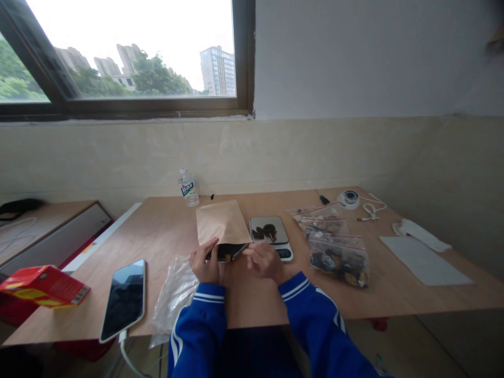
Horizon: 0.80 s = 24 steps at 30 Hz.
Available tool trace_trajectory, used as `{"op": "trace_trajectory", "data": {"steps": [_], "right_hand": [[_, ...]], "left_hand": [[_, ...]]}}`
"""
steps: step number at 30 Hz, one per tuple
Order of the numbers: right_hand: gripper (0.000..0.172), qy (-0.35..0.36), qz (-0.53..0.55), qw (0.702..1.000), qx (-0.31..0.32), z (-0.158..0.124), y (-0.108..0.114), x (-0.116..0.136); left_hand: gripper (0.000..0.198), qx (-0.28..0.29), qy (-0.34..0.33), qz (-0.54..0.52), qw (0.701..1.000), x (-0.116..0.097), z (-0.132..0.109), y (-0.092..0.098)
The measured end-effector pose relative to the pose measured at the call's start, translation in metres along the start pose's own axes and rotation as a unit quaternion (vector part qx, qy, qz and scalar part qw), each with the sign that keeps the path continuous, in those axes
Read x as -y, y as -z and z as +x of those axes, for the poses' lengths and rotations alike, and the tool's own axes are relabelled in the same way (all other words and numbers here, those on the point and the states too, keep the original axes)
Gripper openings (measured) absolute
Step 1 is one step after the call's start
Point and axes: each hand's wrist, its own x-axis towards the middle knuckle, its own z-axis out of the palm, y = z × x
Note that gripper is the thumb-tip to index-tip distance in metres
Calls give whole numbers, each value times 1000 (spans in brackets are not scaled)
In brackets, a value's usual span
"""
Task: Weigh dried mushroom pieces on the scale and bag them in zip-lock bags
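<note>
A brown paper bag lies flat at the middle of the table. At its near end is a dark area; I cannot tell whether this is the bag's mouth or a thing under it. My left hand is closed on the bag's near left edge, fingers on top. Beside the bag's near right corner, my right hand has its fingers pinched together on that edge. Just behind the right hand stands a white kitchen scale with several dark dried mushrooms on its plate.
To the right lie zip bags of dark dried pieces, a white camera with cable, a white sheet and a white cloth. Leftward are a clear plastic bag, a tablet, a red box and a bottle.
</note>
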Motion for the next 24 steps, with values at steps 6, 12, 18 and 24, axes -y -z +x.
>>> {"op": "trace_trajectory", "data": {"steps": [6,12,18,24], "right_hand": [[38,28,51,985,162,6,-25,34],[32,-11,74,980,184,-5,-32,24],[31,-41,89,993,58,-6,-11,22],[30,-279,-2,954,-109,-17,7,-11]], "left_hand": [[14,-4,19,12,1000,3,-2,0],[13,0,19,9,1000,8,-4,0],[14,-21,26,34,999,5,-2,2],[13,-51,18,47,997,3,-1,1]]}}
